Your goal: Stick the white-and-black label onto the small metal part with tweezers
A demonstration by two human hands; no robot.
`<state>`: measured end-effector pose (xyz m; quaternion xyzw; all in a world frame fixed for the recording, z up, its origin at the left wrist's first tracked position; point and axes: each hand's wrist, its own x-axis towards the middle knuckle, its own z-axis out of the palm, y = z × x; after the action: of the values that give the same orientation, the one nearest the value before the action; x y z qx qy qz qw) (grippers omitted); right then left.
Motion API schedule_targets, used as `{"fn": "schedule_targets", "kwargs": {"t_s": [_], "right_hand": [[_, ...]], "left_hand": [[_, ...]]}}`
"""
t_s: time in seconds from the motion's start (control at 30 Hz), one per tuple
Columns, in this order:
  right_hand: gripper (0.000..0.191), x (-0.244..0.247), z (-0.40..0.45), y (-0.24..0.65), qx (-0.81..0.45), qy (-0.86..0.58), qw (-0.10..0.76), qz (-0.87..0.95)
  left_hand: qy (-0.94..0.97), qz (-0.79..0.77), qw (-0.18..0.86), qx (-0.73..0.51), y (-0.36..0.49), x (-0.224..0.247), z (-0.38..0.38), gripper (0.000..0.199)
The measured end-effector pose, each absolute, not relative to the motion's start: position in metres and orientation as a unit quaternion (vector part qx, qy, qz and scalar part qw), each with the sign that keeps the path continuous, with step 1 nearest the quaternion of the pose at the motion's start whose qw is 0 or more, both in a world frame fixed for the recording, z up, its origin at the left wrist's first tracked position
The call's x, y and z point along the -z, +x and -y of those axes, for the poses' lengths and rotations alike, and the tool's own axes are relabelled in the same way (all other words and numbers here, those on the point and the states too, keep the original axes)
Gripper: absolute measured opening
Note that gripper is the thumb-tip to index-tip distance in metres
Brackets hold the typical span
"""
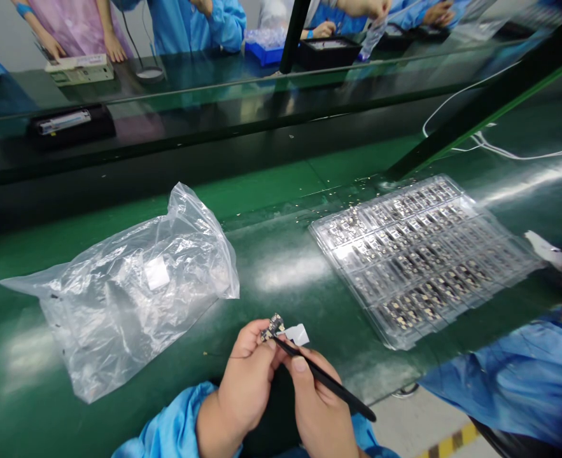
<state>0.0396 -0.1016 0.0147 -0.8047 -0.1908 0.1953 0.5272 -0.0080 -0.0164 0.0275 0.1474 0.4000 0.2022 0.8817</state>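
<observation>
Board (275,324) sits pinched in left hand (248,383) fingers; right hand (323,410) fingers pinch tool (331,381), tip at near edge.

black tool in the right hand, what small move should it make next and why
Probably a slight, gentle adjustment of the tip against the small circuit board, no big swing: the black tool in the right hand has its tip at the board's lower edge, and the left hand pinches the board, whose upper end sticks out past the fingertips.

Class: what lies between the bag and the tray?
Head view: mostly bare tabletop; nearer the wearer, left hand with circuit board, right hand with black tool, white scrap.
</observation>
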Motion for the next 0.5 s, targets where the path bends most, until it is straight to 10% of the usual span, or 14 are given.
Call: {"fn": "schedule_targets", "kwargs": {"t_s": [0.5], "right_hand": [[0.034,-0.0168,0.1042,0.0369,-0.161,-0.812,0.525,0.198]], "left_hand": [[0.207,-0.405,0.871,-0.185,-0.0120,-0.0205,0.0189,0.024]]}}
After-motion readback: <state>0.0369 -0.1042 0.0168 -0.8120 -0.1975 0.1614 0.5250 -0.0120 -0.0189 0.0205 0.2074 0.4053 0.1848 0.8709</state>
